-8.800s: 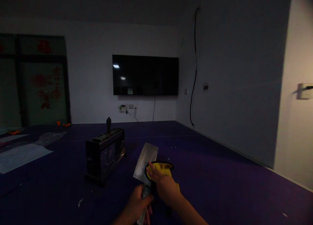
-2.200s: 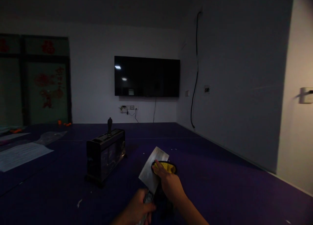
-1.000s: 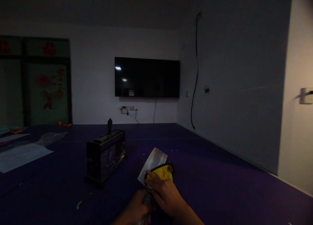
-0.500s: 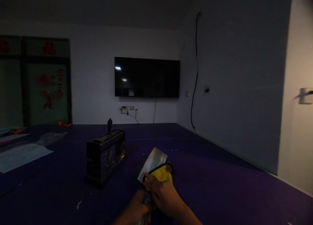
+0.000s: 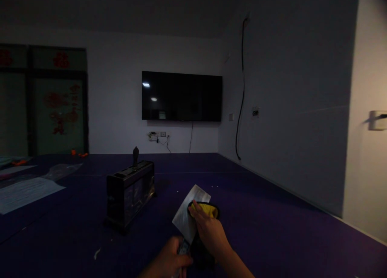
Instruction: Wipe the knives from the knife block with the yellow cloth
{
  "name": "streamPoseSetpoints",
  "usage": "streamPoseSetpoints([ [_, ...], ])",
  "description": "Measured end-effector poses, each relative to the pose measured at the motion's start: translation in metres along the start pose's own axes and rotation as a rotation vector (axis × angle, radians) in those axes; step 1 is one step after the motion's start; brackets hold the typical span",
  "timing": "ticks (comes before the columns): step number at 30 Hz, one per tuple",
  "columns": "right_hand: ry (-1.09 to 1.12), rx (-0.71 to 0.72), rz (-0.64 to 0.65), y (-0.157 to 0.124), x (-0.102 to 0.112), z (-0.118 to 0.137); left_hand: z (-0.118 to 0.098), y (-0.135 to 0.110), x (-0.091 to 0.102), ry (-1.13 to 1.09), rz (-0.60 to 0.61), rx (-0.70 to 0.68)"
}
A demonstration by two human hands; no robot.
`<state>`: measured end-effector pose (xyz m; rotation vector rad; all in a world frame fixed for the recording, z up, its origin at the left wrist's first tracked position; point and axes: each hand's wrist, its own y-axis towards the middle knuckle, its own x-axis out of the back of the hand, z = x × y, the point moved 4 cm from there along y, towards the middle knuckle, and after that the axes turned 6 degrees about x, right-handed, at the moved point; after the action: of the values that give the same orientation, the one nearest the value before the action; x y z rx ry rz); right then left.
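My left hand (image 5: 169, 257) is wrapped around the patterned handle of a cleaver (image 5: 184, 218), whose broad, pale blade points up and away from me. My right hand (image 5: 213, 234) presses a yellow cloth with a dark edge (image 5: 210, 208) against the right part of the blade. Dark material hangs below that hand. Left of the blade stands a black knife block (image 5: 131, 195) with shiny sides, and one dark knife handle (image 5: 136, 155) sticks up from its top.
The purple table (image 5: 256, 237) runs up to the wall. Printed paper (image 5: 30, 193) and clear plastic film (image 5: 62, 171) lie at left, with small orange things (image 5: 83, 154) behind. White scraps (image 5: 97, 253) dot the surface. A television (image 5: 181, 96) hangs ahead.
My right hand and the cloth have slid up and to the right along the blade, baring more metal near the handle. The blade has shifted slightly right; my left hand keeps its grip.
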<state>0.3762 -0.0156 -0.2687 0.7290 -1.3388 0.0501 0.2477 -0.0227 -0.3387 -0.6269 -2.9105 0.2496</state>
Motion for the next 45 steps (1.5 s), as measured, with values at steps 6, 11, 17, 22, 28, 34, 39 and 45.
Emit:
streamPoseSetpoints([
  [6,0.037,0.061,0.041,-0.001,-0.003,0.011,0.0,0.0,0.001,-0.084,-0.052,-0.02],
  [11,0.06,0.169,0.084,-0.004,-0.004,0.03,0.002,0.0,0.002,-0.11,-0.072,-0.1],
  [17,0.115,0.245,0.109,-0.007,-0.005,0.044,-0.006,-0.004,0.001,-0.148,-0.055,-0.143],
  [22,0.129,0.24,0.101,-0.006,-0.006,0.04,-0.006,-0.007,0.002,-0.105,-0.085,-0.067],
  [28,0.12,0.25,0.069,-0.005,-0.008,0.037,-0.001,-0.003,0.0,-0.097,-0.038,-0.056],
  [34,0.035,0.166,0.01,-0.003,-0.001,0.025,0.005,0.005,0.003,-0.032,-0.004,-0.044],
  [39,-0.099,-0.016,-0.031,-0.001,0.004,0.001,0.005,0.004,0.002,0.003,0.071,-0.042],
  [45,-0.183,-0.196,-0.083,-0.002,0.005,-0.028,0.014,0.01,0.005,0.038,0.119,-0.077],
])
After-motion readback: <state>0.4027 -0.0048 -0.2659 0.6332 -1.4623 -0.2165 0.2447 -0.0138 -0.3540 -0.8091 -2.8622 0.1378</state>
